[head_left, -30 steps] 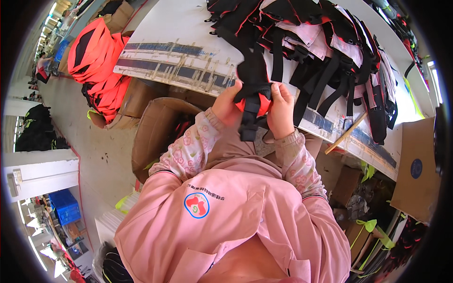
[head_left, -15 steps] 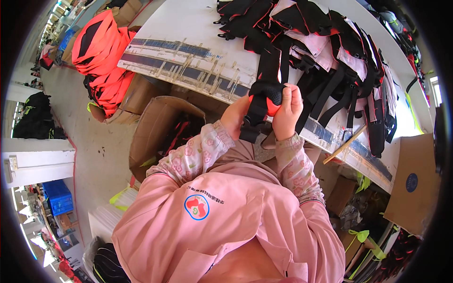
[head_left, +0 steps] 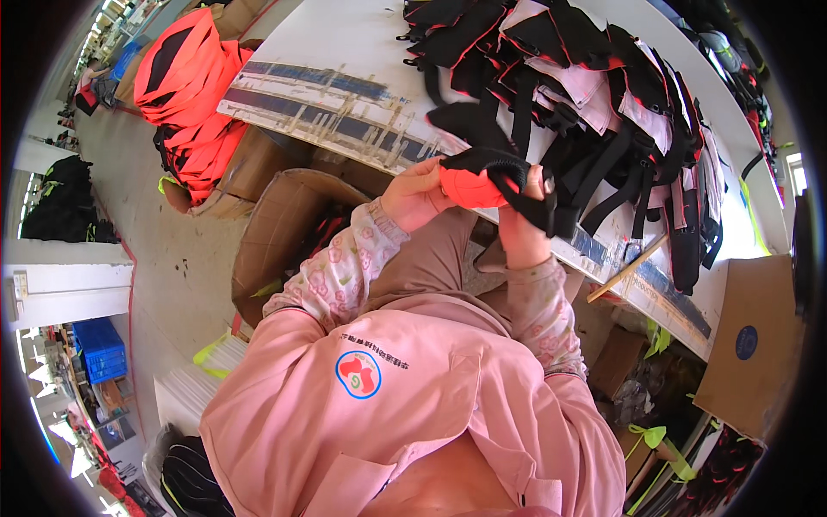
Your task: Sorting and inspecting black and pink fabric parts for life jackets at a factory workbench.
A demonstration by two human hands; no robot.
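Note:
Between my hands, over the table's near edge, is a black padded strap (head_left: 484, 160) with a bright orange-red face turned toward me. My left hand (head_left: 416, 195) pinches the left end of the orange part. At its right end, my right hand (head_left: 524, 231) is closed on the strap, and a black webbing end hangs over those fingers, blurred. The strap's far part sticks up and away over the table. Just beyond lies a pile of black straps (head_left: 594, 164) with buckles, orange-red edges and pale pink panels.
The white worktable (head_left: 345, 39) has worn tape along its near edge, and a wooden stick (head_left: 627, 269) lies across that edge. An open cardboard box (head_left: 263, 233) stands by my left arm. Bundled orange pieces (head_left: 194, 77) are stacked at the far left, and a carton (head_left: 748, 345) stands at right.
The strap has been turned so its orange face shows more, and its far part has swung up. My left hand has moved slightly left and up; my right hand has dropped lower.

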